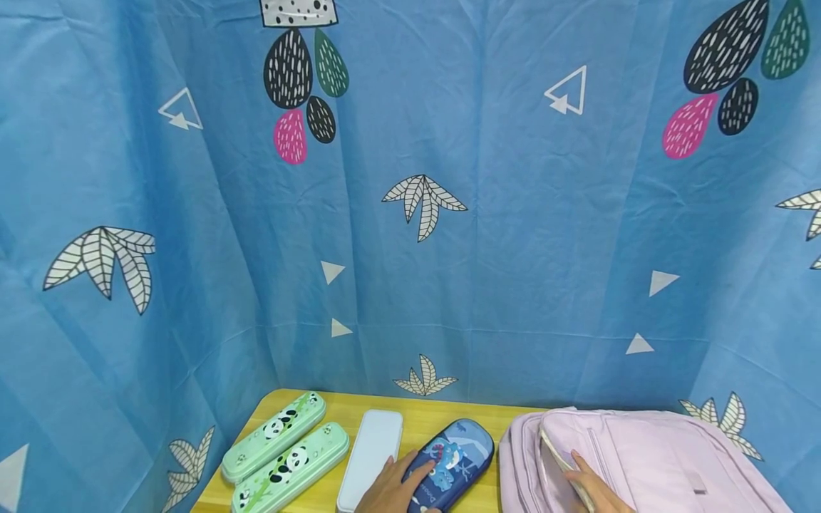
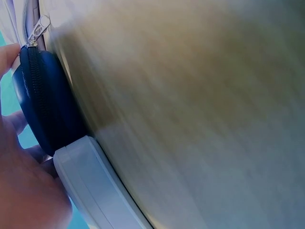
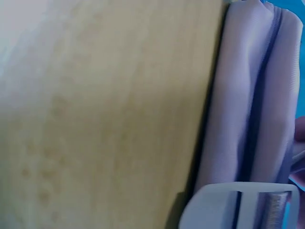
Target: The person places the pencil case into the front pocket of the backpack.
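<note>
The person's left hand [image 1: 393,488] rests on the dark blue pencil case [image 1: 452,463], its grip curled round the near end of that case, thumb on the printed top. In the left wrist view the fingers [image 2: 14,119] wrap the zipped edge of the same case [image 2: 45,105], and the metal zipper pull [image 2: 38,28] sits just above the fingertip. The case lies flat on the yellow wooden surface [image 1: 436,413], slanting away from the grip toward the far right.

Touching the grip on its left side lies a white pencil box [image 1: 372,456], long and closed; in the left wrist view its pale edge [image 2: 90,191] meets the blue case. Farther out on that side, well apart from the left hand, two green panda pencil boxes [image 1: 285,449] lie side by side, both slanted the same way.

The right hand [image 1: 593,488] lies on the pale pink backpack [image 1: 654,463], its fingers bent at the open zipper edge; only part of the hand shows at the bottom of the head view, so I cannot tell whether its grip really pinches the fabric or merely presses it. The backpack lies flat, just beside the blue case. The right wrist view shows the backpack's folds [image 3: 248,109] and a grey plastic buckle [image 3: 238,205] close to the grip, against the blurred wood.

A blue leaf-printed cloth [image 1: 513,235] hangs behind everything.
</note>
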Motion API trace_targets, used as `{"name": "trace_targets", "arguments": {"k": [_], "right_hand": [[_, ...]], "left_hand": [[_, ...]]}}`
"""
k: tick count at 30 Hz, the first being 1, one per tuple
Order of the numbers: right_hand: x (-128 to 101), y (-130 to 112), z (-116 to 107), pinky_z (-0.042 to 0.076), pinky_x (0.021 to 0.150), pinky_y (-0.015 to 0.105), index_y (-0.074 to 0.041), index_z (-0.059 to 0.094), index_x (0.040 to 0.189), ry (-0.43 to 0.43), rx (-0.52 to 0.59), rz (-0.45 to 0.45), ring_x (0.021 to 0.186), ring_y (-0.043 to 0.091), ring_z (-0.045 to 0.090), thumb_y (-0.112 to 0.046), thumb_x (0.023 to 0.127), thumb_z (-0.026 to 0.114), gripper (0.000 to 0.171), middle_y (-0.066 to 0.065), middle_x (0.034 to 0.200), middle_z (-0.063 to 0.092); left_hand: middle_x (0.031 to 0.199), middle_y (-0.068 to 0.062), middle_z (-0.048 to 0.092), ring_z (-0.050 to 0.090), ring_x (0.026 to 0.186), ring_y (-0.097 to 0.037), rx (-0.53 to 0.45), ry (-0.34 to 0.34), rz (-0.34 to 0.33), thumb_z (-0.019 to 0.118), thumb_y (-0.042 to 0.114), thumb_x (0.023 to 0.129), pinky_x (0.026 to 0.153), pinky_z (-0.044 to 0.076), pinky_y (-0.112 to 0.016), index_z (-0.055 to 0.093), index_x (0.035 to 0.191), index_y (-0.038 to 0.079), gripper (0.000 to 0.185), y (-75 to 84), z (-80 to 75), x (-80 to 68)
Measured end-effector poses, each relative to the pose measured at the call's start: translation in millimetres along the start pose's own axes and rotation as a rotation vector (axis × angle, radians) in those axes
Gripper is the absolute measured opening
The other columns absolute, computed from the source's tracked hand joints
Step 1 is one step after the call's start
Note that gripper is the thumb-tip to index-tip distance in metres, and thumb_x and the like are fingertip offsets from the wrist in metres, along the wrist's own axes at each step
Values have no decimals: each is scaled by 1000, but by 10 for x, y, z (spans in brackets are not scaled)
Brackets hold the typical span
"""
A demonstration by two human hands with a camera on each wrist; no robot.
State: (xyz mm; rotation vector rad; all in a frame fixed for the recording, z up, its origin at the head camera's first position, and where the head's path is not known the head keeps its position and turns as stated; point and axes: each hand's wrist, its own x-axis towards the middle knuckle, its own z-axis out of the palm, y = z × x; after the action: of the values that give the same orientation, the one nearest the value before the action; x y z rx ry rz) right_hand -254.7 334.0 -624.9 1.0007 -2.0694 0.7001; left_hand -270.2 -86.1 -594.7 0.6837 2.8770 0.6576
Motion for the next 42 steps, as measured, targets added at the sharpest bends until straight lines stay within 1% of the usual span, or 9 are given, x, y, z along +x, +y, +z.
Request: {"name": "trace_targets", "arguments": {"k": [2, 5, 8, 11, 15, 21, 28, 31, 42], "right_hand": [[62, -13, -27, 9, 116, -2, -31, 42, 154, -34, -38, -34, 157, -18, 5, 17, 71, 75, 101, -26, 178, -1], [94, -93, -78, 11, 118, -1, -38, 24, 170, -58, -158, -27, 159, -17, 2, -7, 110, 57, 76, -25, 179, -1], [93, -159, -128, 26, 111, -4, -28, 29, 173, -65, -289, -41, 164, -9, 6, -35, 120, 27, 53, -18, 182, 11], [98, -202, -200, 41, 92, -4, -19, 38, 171, -80, -325, -26, 165, -7, 8, -13, 111, 61, 64, -15, 181, 18], [121, -209, -297, 55, 75, 16, -31, 31, 173, -174, -252, 166, 151, -25, -4, 8, 65, 90, 129, -28, 175, 4], [173, -313, -446, 62, 80, 28, -24, 50, 164, -186, -276, 382, 143, -14, 32, 1, 74, 92, 103, 27, 147, 65], [259, -457, -591, 30, 98, -9, -21, 52, 163, -73, -288, 344, 146, -31, 18, 4, 75, 92, 100, -31, 167, 29], [261, -424, -673, 25, 102, -9, -24, 49, 166, -112, -264, 349, 148, -31, 14, 0, 83, 88, 95, -36, 169, 21], [241, -269, -979, 56, 79, 15, -29, 61, 156, -204, -321, 354, 139, -35, 9, -10, 88, 88, 76, -47, 165, 1]], "left_hand": [[163, -14, 51, 54, 146, -49, -15, -6, -14, 57, 86, 93, 122, 43, -67, 54, 158, 41, 80, 7, -9, 1], [163, -14, 51, 54, 146, -50, -13, -7, -12, 57, 86, 93, 122, 44, -68, 54, 158, 40, 79, 4, -14, 0], [163, -14, 51, 55, 145, -48, -7, -5, 1, 57, 85, 94, 123, 43, -67, 54, 158, 39, 79, -5, -11, 3], [163, -14, 50, 54, 146, -47, -13, -4, 2, 57, 86, 94, 124, 42, -66, 54, 159, 40, 80, -7, -7, 8], [163, -14, 51, 54, 147, -47, -22, -5, -9, 56, 87, 93, 124, 42, -66, 54, 158, 41, 80, -1, -2, 10], [162, -13, 52, 55, 147, -42, -1, 9, 13, 54, 88, 94, 124, 43, -65, 54, 158, 40, 80, -25, 14, 8], [162, -14, 52, 56, 147, -33, 55, 40, 79, 59, 78, 97, 125, 44, -60, 53, 159, 36, 75, -75, 42, 0], [163, -14, 52, 55, 148, -35, 48, 28, 72, 60, 78, 97, 125, 43, -60, 52, 160, 37, 75, -71, 32, 2], [163, -14, 51, 54, 148, -35, 37, 6, 62, 60, 78, 97, 126, 42, -60, 51, 160, 38, 76, -57, 7, 7]]}}
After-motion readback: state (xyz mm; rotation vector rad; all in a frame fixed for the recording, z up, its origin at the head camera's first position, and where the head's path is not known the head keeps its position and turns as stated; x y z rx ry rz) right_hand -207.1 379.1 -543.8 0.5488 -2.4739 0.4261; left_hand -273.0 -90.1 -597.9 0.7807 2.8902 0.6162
